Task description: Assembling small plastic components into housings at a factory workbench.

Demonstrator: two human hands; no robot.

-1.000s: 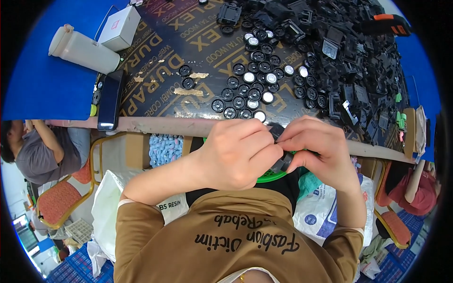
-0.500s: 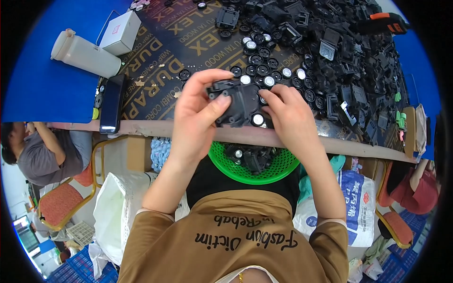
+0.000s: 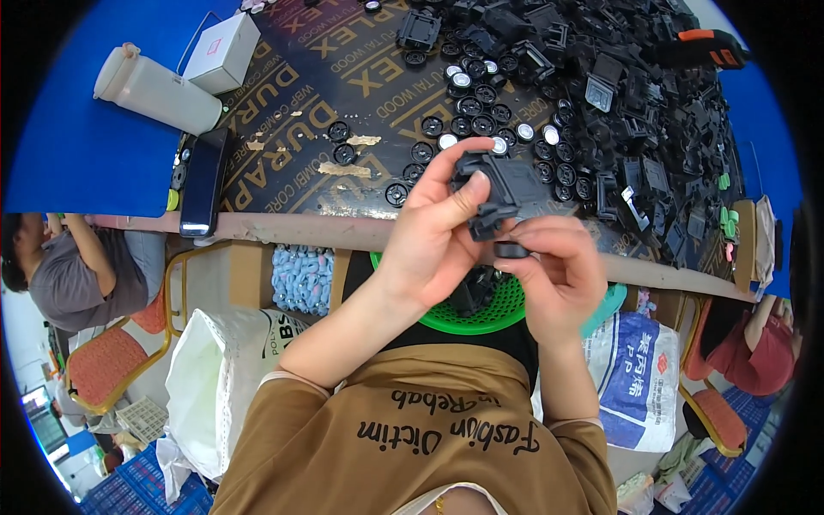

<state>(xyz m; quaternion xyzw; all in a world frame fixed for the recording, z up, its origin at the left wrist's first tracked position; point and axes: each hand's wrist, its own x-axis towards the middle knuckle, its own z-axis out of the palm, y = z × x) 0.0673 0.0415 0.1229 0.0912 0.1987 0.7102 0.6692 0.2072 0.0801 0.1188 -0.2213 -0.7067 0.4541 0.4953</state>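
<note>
My left hand is closed around a black plastic toy car chassis, holding it over the table's front edge. Between thumb and fingers, my right hand pinches a small black toy wheel just below the near end of the chassis. Whether wheel and chassis touch cannot be made out. Beneath both hands a green plastic basket rests on my lap with black parts inside, partly covered by my hands. Loose wheels, some with silver faces, lie on the table beyond.
A large heap of black plastic parts spreads over the right side of the table. To the left are a phone, a white bottle and a white box. White sacks flank me; people sit at both sides.
The chassis has moved right and turned in my left hand. My right hand has left the wheels on the table and now pinches one close to the chassis.
</note>
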